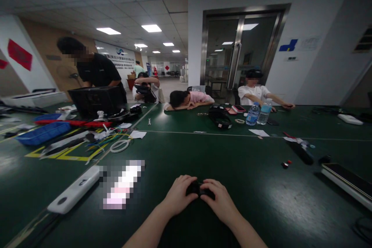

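Both of my hands meet over the green table (162,151), in front of me. My left hand (180,195) closes its thumb and fingers around the left end of a small black object (198,189). On its right end, my right hand (217,199) grips the same object in the same way. Its kind cannot be made out, since the fingers cover much of it and it is dark. To the left of my hands lies a phone-shaped thing with a blurred bright screen (124,184).
A white power strip (76,190) lies at left, near loose cables (119,146) and a blue tray (43,132). Two water bottles (264,112) stand at the far right. A small wrench (149,121) lies further back. Several people are around the table, one resting their head on it.
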The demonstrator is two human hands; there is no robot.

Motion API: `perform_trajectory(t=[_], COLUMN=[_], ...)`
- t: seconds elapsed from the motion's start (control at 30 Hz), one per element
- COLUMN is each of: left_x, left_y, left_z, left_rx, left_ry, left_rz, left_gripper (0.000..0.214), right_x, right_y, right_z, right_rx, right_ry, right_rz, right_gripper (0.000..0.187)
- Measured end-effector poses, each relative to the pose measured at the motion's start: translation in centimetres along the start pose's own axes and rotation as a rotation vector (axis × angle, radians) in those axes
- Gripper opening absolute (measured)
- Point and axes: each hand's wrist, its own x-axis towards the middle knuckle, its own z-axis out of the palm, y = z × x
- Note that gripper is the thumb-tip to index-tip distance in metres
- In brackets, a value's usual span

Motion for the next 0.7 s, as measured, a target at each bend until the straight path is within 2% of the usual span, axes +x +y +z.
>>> perform_trajectory(t=[0.17,0.7], left_x=[0.04,-0.18], left_y=[0.1,0.78], left_z=[-0.07,-0.6], left_rx=[-0.007,-0.045], left_ry=[-0.021,-0.019], left_rz=[0.007,-0.035], left_gripper=[0.042,0.042], right_x=[-0.03,0.01], right_y=[0.02,0.42], right_z=[-0.03,-0.06], right_rx=[0.007,0.181], right_ry=[0.005,0.172], right_rz=[0.007,0.118], right_gripper=[0.022,0.03])
